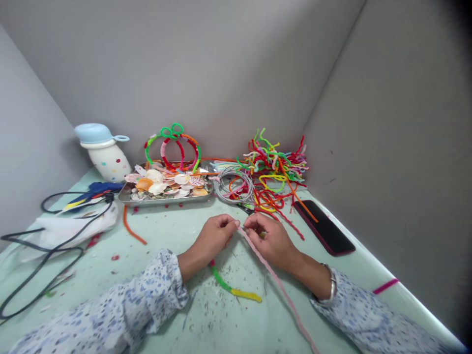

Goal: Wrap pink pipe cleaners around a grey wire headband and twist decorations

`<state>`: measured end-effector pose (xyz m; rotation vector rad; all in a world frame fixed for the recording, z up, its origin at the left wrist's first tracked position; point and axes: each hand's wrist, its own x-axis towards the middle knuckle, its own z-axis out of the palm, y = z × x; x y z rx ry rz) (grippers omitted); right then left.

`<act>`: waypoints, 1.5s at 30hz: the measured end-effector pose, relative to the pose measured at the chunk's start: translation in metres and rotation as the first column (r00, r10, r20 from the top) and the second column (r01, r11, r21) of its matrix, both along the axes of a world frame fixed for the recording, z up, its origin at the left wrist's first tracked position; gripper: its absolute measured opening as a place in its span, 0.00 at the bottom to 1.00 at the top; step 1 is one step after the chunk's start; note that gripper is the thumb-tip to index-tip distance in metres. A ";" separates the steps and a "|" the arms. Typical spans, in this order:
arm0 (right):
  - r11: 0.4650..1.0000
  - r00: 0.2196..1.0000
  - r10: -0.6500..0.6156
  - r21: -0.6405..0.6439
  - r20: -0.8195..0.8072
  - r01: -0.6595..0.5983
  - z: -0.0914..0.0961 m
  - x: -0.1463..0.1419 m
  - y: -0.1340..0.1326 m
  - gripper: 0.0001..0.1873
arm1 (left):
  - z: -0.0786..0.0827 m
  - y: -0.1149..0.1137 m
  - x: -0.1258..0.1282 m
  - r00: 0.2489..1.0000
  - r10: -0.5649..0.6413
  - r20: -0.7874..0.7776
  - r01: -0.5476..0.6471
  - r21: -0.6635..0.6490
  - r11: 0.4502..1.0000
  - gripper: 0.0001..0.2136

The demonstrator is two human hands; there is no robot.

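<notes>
Both my hands rest on the pale green table [165,231], fingertips meeting at the middle. My left hand [214,238] pinches the far end of a long pink pipe cleaner [275,278]. My right hand [271,241] is closed on the same pink pipe cleaner just beside it, and the rest trails back toward me along my right forearm. A green and yellow pipe cleaner [236,289] lies on the table under my left wrist. Small scissors [245,209] lie just beyond my fingers.
A heap of coloured pipe cleaners [275,169] and a wire coil [234,186] lie at the back. A metal tray [127,196] holds shells, with pipe-cleaner hoops [173,147] behind. A dark phone [324,227] lies right. A glue gun [92,192], cables, white cloth and bottle [105,152] are left.
</notes>
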<state>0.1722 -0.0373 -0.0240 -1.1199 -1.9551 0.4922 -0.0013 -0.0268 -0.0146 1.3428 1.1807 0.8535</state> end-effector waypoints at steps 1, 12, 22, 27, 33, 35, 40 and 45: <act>1.000 1.000 -0.005 -0.005 -0.002 0.005 0.000 0.000 0.000 0.08 | 0.000 0.000 0.000 1.000 0.002 -0.017 -0.002 0.010 1.000 0.13; 0.999 0.999 -0.023 -0.032 -0.029 0.023 -0.001 0.000 0.000 0.09 | 0.002 0.000 0.000 0.974 0.042 -0.222 0.022 0.280 0.960 0.10; 0.996 0.998 -0.027 -0.086 -0.055 0.022 -0.001 0.002 0.001 0.07 | 0.007 -0.003 -0.001 0.946 0.026 -0.323 0.093 0.348 0.933 0.08; 0.995 0.997 -0.038 -0.093 -0.068 0.031 0.000 0.001 0.002 0.07 | 0.005 -0.006 -0.003 0.962 0.023 -0.271 0.076 0.351 0.933 0.09; 0.994 0.997 -0.040 -0.102 -0.073 0.032 0.003 0.000 0.001 0.07 | 0.005 -0.006 -0.003 0.966 0.030 -0.257 0.066 0.357 0.932 0.08; 0.993 0.996 -0.040 -0.112 -0.074 0.031 0.003 0.000 0.001 0.06 | 0.005 -0.006 -0.002 0.960 0.038 -0.277 0.072 0.375 0.924 0.07; 0.991 0.996 -0.030 -0.129 -0.083 0.019 0.002 0.001 0.001 0.06 | 0.005 -0.007 -0.002 0.933 0.069 -0.354 0.098 0.433 0.896 0.06; 0.991 0.996 -0.028 -0.129 -0.088 0.017 0.003 0.001 0.001 0.07 | 0.006 -0.008 -0.003 0.907 0.080 -0.413 0.143 0.481 0.865 0.06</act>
